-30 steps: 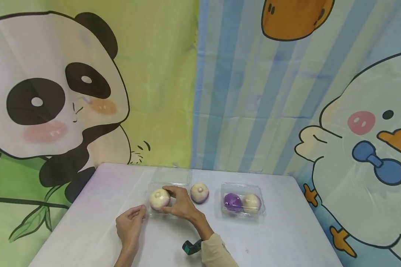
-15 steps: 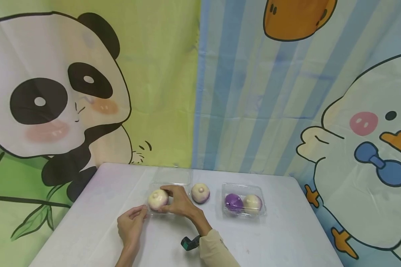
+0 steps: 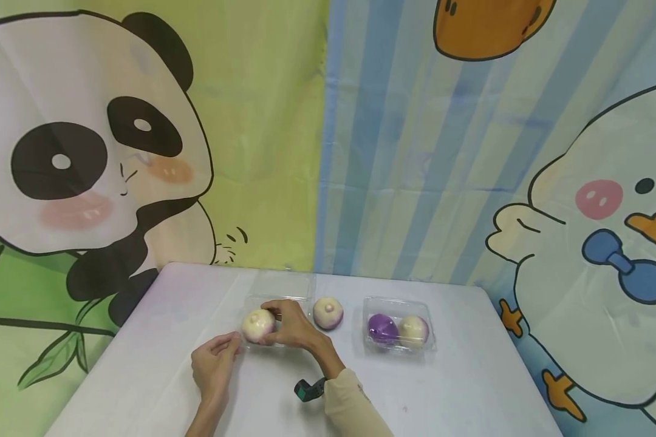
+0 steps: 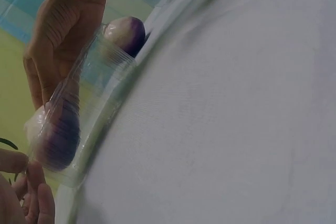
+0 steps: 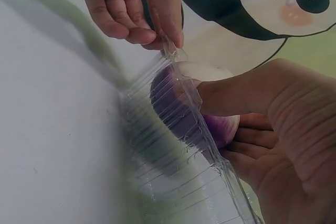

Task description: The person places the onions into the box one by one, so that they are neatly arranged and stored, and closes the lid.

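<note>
In the head view, my right hand (image 3: 295,328) grips a white-and-purple turnip (image 3: 257,326) at the left end of an open clear plastic box (image 4: 102,87). The right wrist view shows the turnip's purple underside (image 5: 173,106) behind the ribbed box wall, with my thumb on its near side. My left hand (image 3: 213,367) pinches the box's left front corner between thumb and fingers. Just right of this box sits another turnip (image 3: 328,313) on the table. The box's hinged lid (image 3: 281,284) lies back, away from me.
To the right stands a second clear box (image 3: 398,303) holding a purple turnip (image 3: 382,329) and a whitish turnip (image 3: 413,332). A black device (image 3: 309,390) is at my right wrist. The white table (image 3: 443,394) meets printed curtains (image 3: 273,152) at the back.
The gripped turnip has shifted slightly left inside the box with my right hand. My left hand keeps its pinch on the corner.
</note>
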{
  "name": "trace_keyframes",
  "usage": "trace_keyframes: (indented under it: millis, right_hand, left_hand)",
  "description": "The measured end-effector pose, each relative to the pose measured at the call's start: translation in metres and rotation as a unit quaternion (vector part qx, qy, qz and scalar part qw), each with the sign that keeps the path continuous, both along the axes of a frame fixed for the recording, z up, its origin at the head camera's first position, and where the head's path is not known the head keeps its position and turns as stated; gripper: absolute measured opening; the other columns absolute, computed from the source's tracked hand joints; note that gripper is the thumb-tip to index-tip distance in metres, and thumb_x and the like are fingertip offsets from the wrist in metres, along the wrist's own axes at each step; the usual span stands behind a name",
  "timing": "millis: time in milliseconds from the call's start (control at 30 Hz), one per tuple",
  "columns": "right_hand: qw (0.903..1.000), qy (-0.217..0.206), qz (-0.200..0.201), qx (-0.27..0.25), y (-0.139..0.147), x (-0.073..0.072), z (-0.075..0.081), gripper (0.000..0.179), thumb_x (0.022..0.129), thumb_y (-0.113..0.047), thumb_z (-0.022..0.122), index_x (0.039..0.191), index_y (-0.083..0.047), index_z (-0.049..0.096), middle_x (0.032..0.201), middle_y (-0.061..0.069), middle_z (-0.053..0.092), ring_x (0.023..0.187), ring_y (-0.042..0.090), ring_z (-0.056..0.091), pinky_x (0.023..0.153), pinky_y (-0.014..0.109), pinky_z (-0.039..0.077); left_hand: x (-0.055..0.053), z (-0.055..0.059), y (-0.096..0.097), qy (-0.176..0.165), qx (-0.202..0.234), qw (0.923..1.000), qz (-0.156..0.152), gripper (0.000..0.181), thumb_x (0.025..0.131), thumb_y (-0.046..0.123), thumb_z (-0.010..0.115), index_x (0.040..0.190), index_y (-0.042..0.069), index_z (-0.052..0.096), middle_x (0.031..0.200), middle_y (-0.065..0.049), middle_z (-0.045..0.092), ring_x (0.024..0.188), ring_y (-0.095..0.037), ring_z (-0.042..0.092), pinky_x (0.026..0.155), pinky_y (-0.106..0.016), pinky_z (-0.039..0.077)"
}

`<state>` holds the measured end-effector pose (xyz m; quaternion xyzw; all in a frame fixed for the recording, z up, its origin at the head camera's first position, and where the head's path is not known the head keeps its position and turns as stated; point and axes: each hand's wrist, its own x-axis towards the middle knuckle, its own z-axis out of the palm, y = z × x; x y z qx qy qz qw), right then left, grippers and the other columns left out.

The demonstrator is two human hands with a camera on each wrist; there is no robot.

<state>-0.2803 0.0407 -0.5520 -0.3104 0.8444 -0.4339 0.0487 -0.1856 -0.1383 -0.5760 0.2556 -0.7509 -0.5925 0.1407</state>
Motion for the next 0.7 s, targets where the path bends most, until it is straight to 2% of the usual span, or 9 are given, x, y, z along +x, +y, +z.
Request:
trace_keyframes:
  millis: [367, 700]
  right_hand:
    - [0.9992, 0.013, 0.006, 0.036, -0.0012, -0.0033, 0.0019, 0.065, 0.074, -0.006, 0.097, 0.134, 0.0, 0.072, 0.132, 0.012, 0.079, 0.122, 0.015, 0.075, 0.102, 0.017, 0.06]
    - [0.9971, 0.019, 0.022, 0.071, -0.0008, -0.006, 0.0032, 0.064, 0.076, -0.009, 0.099, 0.134, -0.002, 0.073, 0.131, 0.009, 0.079, 0.12, 0.011, 0.074, 0.103, 0.015, 0.058]
  left_hand:
    - [-0.0021, -0.0005, -0.0001, 0.011, 0.002, 0.9999, -0.001, 0.022, 0.101, 0.016, 0.075, 0.115, 0.0, 0.079, 0.094, -0.012, 0.085, 0.072, -0.014, 0.079, 0.063, -0.012, 0.06]
    - [-0.002, -0.0008, 0.0009, 0.002, 0.003, 1.0, 0.006, 0.022, 0.099, 0.017, 0.077, 0.115, 0.002, 0.08, 0.094, -0.009, 0.085, 0.073, -0.014, 0.078, 0.062, -0.013, 0.059]
